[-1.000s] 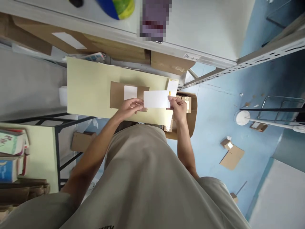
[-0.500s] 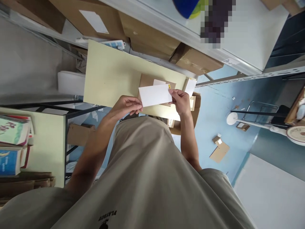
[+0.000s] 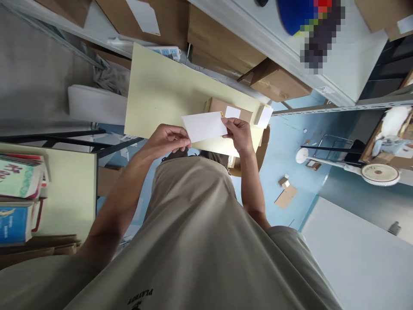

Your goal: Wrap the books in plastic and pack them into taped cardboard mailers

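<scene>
A white paper label [image 3: 204,127] with a small yellow mark at its upper right corner is stretched between my two hands, above the front edge of the pale yellow table [image 3: 161,86]. My left hand [image 3: 166,140] pinches its lower left corner. At the right end, my right hand [image 3: 239,133] grips it between thumb and fingers, close to the yellow mark. Just behind the label, a brown cardboard box [image 3: 237,107] bearing a white label lies on the table, partly covered by the held one. A smaller box with a white top [image 3: 265,116] is at the table's right end.
Large cardboard boxes [image 3: 222,41] line the space behind the table, under a white shelf [image 3: 274,43]. Books [image 3: 16,176] lie on a second table at left. An open carton [image 3: 263,150] stands below the right end. A white fan [image 3: 380,174] is farther right.
The label and both hands have shifted slightly left relative to the box, so more of the box and its own label shows. My view has turned a little. Both hands keep their grip.
</scene>
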Demonstrator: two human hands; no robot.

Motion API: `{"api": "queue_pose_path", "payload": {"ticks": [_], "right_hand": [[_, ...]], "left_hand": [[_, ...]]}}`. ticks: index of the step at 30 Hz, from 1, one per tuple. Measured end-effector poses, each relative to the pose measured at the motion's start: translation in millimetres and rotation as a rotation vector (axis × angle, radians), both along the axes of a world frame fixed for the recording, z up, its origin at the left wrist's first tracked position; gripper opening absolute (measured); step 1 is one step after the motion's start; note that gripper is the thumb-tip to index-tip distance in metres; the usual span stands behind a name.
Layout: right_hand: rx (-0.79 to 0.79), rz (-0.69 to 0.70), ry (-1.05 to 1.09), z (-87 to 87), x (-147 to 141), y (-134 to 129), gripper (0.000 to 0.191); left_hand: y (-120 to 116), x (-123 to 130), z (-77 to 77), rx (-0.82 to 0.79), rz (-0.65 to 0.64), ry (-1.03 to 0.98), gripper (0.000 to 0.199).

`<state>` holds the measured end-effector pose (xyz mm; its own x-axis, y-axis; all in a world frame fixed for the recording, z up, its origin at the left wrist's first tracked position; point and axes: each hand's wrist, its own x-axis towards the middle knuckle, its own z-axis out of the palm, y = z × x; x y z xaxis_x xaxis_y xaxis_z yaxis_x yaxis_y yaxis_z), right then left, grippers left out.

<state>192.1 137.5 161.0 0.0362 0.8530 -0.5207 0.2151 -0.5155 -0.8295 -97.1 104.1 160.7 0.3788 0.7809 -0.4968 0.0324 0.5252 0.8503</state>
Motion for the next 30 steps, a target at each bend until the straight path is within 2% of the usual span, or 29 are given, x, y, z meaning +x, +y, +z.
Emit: {"api": "queue_pose_path", "payload": {"ticks": [3,5,8,11,14,19,26,30], "right_hand": [[0.055,0.021,-0.119,-0.6,-20.3,-4.0,0.044],[0.146,0.042,-0.239,6.0,-36.2,-9.9,0.036],[0.235,0.153,-0.268,27.8,-61.0,-23.8,0.028],[0.232,0.288,-0.186,52.0,-82.8,-38.1,0.028],[0.237,0.359,-0.194,64.2,-98.5,-46.4,0.026],[0.231,0.369,-0.302,61.6,-109.1,-49.1,0.02],[0.236,0.361,-0.285,50.3,-112.7,-47.6,0.013],[0.22,0.321,-0.29,42.2,-113.2,-44.1,0.01]], "left_hand": [[0.5,-9.8,-1.5,0.028,0.008,-0.002,0.029],[1.2,-15.0,-1.2,0.052,0.007,0.014,0.029],[1.7,-20.9,1.4,0.086,0.001,0.055,0.029],[0.9,-24.7,4.5,0.123,-0.015,0.08,0.028],[-0.5,-27.3,5.1,0.181,-0.028,0.084,0.026],[-0.3,-29.3,2.0,0.235,-0.05,0.094,0.024],[3.8,-28.6,0.0,0.235,-0.066,0.106,0.024],[4.3,-31.5,-13.1,0.251,-0.077,0.155,0.019]]}}
